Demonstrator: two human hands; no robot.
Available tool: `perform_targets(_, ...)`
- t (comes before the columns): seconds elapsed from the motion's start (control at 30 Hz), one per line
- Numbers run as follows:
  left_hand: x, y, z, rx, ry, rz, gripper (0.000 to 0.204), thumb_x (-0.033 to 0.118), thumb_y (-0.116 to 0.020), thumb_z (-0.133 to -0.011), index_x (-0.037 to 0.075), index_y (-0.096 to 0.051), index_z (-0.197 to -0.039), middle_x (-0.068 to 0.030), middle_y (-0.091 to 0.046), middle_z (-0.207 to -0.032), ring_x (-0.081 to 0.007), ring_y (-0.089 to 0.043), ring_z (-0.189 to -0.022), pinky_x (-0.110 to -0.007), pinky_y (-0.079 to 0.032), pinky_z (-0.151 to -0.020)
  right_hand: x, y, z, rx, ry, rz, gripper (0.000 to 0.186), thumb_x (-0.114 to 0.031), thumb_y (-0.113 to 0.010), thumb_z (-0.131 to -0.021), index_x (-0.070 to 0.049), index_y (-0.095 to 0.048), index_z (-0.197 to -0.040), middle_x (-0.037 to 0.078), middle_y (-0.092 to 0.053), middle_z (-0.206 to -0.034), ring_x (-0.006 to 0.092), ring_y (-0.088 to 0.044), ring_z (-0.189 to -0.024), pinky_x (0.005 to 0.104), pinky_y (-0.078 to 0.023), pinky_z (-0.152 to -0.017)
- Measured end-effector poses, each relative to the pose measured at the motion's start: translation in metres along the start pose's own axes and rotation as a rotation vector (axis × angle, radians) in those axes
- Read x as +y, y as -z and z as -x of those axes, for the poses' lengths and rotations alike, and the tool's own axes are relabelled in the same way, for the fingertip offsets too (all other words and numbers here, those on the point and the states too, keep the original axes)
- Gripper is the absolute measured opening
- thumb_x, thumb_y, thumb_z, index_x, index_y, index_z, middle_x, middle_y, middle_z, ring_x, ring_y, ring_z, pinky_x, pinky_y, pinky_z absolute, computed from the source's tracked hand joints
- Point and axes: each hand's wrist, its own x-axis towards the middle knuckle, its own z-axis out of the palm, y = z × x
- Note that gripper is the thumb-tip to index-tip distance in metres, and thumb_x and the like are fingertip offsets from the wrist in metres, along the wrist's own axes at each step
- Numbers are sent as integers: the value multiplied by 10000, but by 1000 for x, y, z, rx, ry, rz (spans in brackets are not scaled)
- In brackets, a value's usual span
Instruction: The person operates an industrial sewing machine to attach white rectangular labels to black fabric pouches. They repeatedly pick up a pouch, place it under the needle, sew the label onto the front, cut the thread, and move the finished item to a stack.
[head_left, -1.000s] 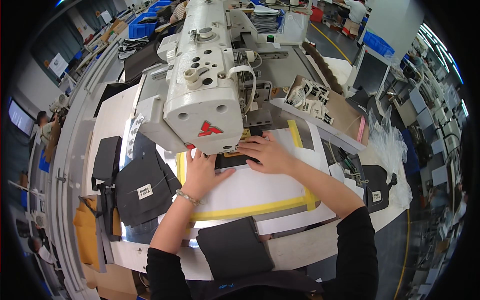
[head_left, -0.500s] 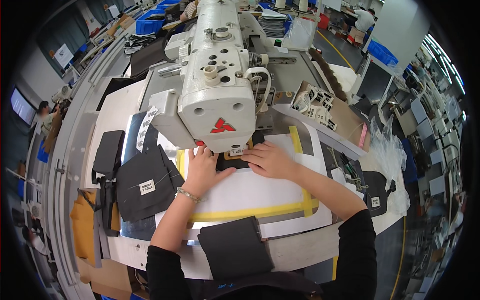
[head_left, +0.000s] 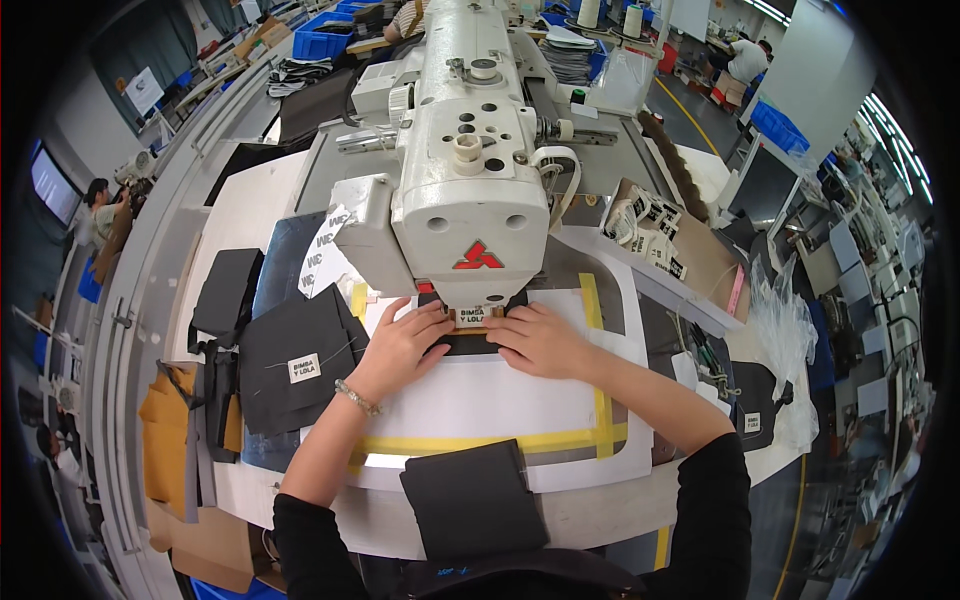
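Observation:
A white fabric label point(head_left: 474, 315) with dark print lies on a black fabric piece point(head_left: 468, 345) beneath the head of a white industrial sewing machine point(head_left: 475, 205). A narrow brownish frame point(head_left: 482, 329) borders the label. My left hand point(head_left: 405, 347), a beaded bracelet at its wrist, rests fingertips on the label's left edge, thumb spread toward me. From the other side, my right hand point(head_left: 540, 340) lays its stretched fingers along the right edge. Both hands are open, pressing from above. Under them lies a white sheet point(head_left: 480, 395) edged with yellow tape point(head_left: 500, 440).
Dark fabric pieces point(head_left: 290, 385) with a label on top lie at left. Another dark stack point(head_left: 470, 500) sits at the table's front edge. A cardboard box point(head_left: 690, 270) of labels stands at right, beside small tools point(head_left: 712, 365) and clear plastic point(head_left: 775, 320). Mustard fabric point(head_left: 165, 430) hangs at far left.
The view has shifted, so the scene sits further right. My left fingers have moved in to the label's left edge. The label shows more fully between both hands.

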Motion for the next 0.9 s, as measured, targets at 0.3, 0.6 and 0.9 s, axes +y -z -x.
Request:
perform_targets(0.3,-9,-6,-18,-67,-90,-33,234,220,-703,-832,179,-698,-1062,58,-667,-1123,-153,-568,-1076,-421,-364,-951,-2,4,-2,-13,-7,27,274,-266,-624,-886,-98,-616,-1102,10,-617,-1220,214,-528,-1070,367,-398,-924)
perform_targets(0.6,-3,-7,-36,-119,-68,249,285,126,-635,-843,188,-684,-1117,17,-706,-1068,-277,-621,-884,-419,-359,-905,-1,3,0,24,-29,40,303,-287,-626,-888,-104,-574,-1125,26,-612,-1241,234,-513,-1086,383,-383,-914)
perform_targets(0.9,-7,-19,-21,9,-57,52,215,201,-686,-839,202,-717,-1051,69,-688,-1098,-182,-554,-1084,-431,-347,-887,-4,5,-2,49,-29,99,327,-285,-651,-860,-102,-582,-1122,21,-625,-1219,223,-524,-1029,370,-378,-856)
